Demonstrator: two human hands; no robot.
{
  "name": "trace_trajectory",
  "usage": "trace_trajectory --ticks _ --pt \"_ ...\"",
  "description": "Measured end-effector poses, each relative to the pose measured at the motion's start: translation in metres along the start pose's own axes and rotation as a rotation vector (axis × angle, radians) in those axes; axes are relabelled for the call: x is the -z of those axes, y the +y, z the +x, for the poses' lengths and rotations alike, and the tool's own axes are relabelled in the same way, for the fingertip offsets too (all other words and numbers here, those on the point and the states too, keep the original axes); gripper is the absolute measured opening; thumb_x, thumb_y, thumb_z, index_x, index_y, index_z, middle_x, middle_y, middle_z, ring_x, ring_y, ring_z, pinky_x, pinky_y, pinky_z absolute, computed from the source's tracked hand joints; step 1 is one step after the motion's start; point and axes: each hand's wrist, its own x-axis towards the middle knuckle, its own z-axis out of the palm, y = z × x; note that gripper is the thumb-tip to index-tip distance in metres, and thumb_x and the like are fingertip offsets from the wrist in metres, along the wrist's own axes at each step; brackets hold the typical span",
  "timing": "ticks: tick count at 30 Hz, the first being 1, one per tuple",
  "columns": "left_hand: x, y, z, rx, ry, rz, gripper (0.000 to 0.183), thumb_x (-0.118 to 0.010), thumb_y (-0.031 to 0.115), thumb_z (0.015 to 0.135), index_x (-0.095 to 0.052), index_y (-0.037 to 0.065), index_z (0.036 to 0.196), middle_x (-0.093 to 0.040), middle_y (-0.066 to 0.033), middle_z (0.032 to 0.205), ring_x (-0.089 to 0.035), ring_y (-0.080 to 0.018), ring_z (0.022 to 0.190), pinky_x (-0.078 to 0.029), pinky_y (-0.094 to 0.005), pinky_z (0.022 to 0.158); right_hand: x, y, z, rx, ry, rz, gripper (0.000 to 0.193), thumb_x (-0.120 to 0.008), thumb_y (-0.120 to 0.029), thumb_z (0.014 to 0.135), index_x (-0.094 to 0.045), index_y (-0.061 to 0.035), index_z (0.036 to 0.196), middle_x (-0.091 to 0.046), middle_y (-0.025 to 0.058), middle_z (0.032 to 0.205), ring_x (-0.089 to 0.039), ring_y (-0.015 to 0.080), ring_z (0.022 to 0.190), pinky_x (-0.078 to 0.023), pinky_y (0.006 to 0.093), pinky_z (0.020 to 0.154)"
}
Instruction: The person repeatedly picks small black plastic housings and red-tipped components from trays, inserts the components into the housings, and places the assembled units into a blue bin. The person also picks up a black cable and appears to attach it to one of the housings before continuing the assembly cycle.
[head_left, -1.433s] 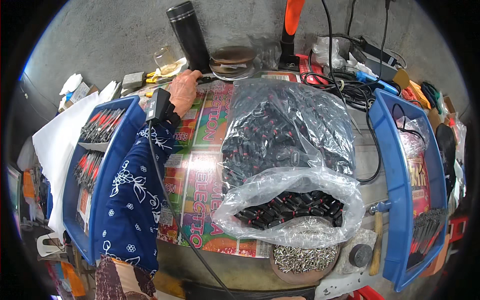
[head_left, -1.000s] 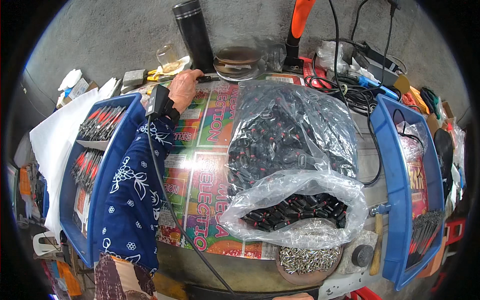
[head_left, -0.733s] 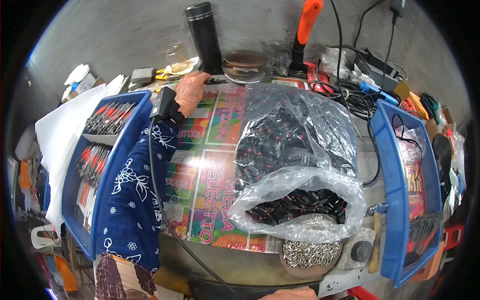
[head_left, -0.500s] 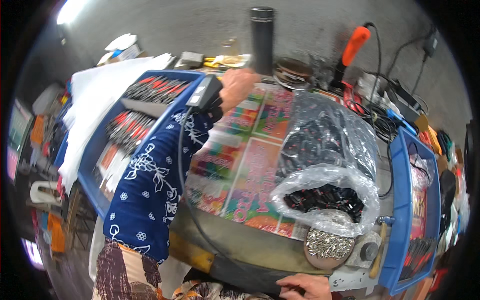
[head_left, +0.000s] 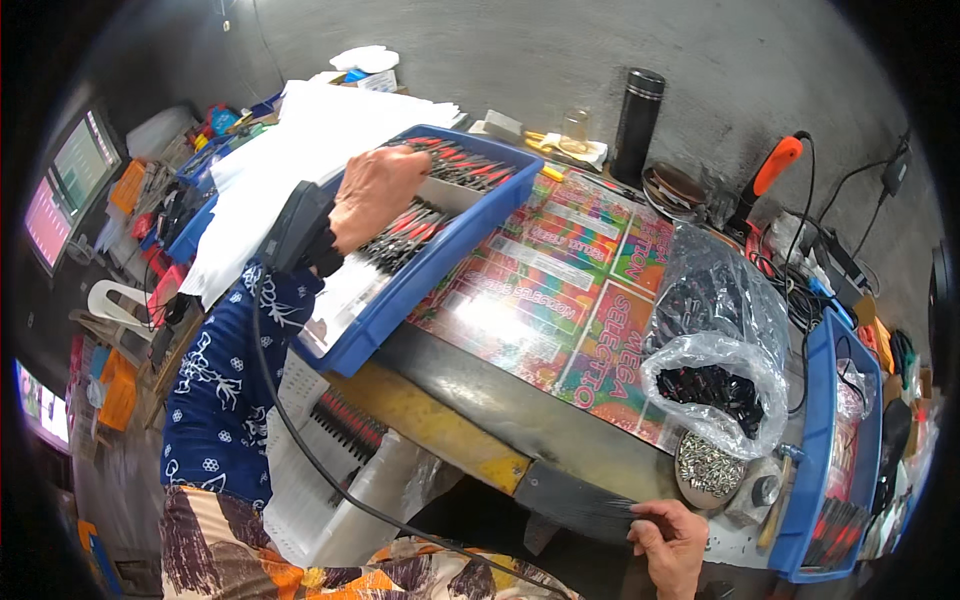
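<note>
left hand (head_left: 378, 195) has swung off the far edge of the printed sheet (head_left: 500, 300) and is now over the blue bin (head_left: 440, 268). big pink lettering on that sheet, just right of the bin. black-and-red sticks (head_left: 470, 167) sit inside the bin, long axes roughly crosswise, can't tell which end points where. left fingers curled, can't tell if they've got one. right hand (head_left: 670, 540), well right of the bin, is half curled, grip unclear.

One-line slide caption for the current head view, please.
Left hand at a blue tray of red-and-black parts; right hand near the bench edge; clear plastic bag beyond.
</note>
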Motion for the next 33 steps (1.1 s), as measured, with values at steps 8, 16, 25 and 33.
trace_trajectory --ticks 8,16,25,33 --pt "-0.014 -0.037 -0.061 0.238 -0.224 -0.086 0.013 -0.059 0.015 0.084 -0.071 0.009 0.085 -0.069 -0.0176 0.082 -0.068 -0.0375 0.084 -0.054 -0.0473 0.073 -0.008 -0.015 0.009 0.024 -0.035 -0.237 0.012 -0.066 -0.006 0.091 -0.068 -0.0006 0.101 -0.063 0.0019 0.073 -0.054 0.0076 0.060 -0.044 0.0233 0.055" --pt "-0.050 -0.018 -0.032 0.207 -0.337 0.214 0.014 -0.067 0.020 0.079 -0.073 0.007 0.081 -0.071 -0.0161 0.078 -0.072 -0.0323 0.076 -0.057 -0.0437 0.062 -0.018 -0.039 0.004 0.159 -0.048 -0.429 0.014 -0.067 -0.010 0.090 -0.066 0.0005 0.098 -0.064 0.0123 0.074 -0.059 0.0165 0.061 -0.047 0.0292 0.058" --pt "-0.060 -0.005 -0.036 0.058 -0.168 0.098 0.010 -0.070 0.017 0.072 -0.070 0.011 0.064 -0.062 -0.0074 0.056 -0.066 -0.0247 0.055 -0.045 -0.0395 0.048 -0.019 -0.046 -0.002 0.128 -0.077 -0.494 0.016 -0.065 -0.010 0.090 -0.066 0.0012 0.101 -0.067 0.0158 0.078 -0.064 0.0237 0.068 -0.049 0.0336 0.066" --pt "-0.040 0.002 -0.030 0.155 -0.331 -0.123 0.013 -0.062 0.011 0.077 -0.070 0.002 0.075 -0.067 -0.0214 0.070 -0.071 -0.0350 0.069 -0.055 -0.0440 0.058 -0.006 -0.059 -0.009 0.148 -0.031 -0.583 0.017 -0.063 -0.013 0.093 -0.066 0.0004 0.102 -0.067 0.0196 0.091 -0.066 0.0323 0.085 -0.049 0.0373 0.079"
